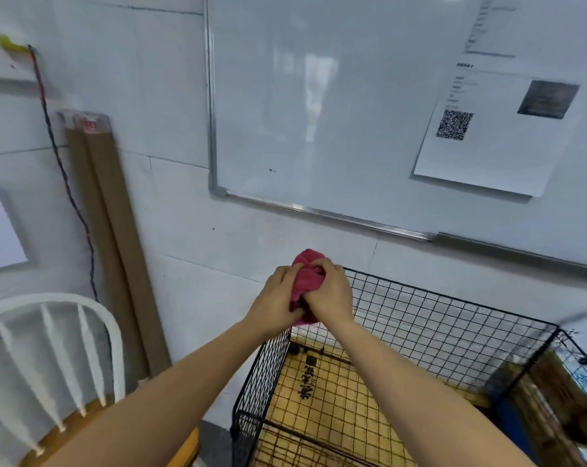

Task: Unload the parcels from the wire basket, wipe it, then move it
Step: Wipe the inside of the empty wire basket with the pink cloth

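left hand point(278, 298), right hand point(331, 294) bunch cloth point(308, 276) over basket point(437, 315) corner at 10 o'clock, fingers point(320, 267) curled round it. best: keep wad firm, wipe rim first, then walls.

the pink cloth point(308, 277) is mostly hidden between the left hand point(278, 299) and right hand point(330, 294), and the lower edge cuts off the wire basket point(454, 318).

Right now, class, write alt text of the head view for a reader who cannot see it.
The left hand and right hand grip a bunched pink cloth over the corner of a black wire basket. A whiteboard hangs behind, a white chair at left.
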